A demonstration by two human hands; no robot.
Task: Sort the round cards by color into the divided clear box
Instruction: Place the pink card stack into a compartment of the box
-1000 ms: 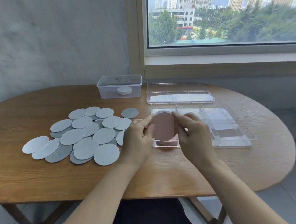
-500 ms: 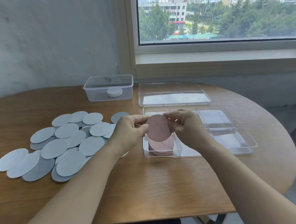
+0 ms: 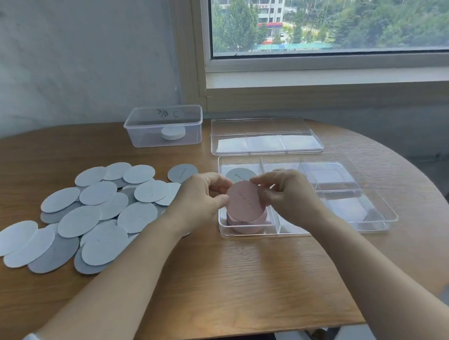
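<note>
On the wooden table (image 3: 229, 280), we see left hand (image 3: 199, 200) & right hand (image 3: 286, 193) pinching opposite edges of a pink round card (image 3: 244, 202) over the front-left cell of the divided clear box (image 3: 375, 223), prob. to square it onto the pink stack (image 3: 248, 226).

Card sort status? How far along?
Done: a pink stack sits in the near-left compartment of the divided clear box, one gray card in the far-left. In hand: left hand and right hand hold a pink card above that stack. Left: the pile of gray and pale cards on the table.
</note>
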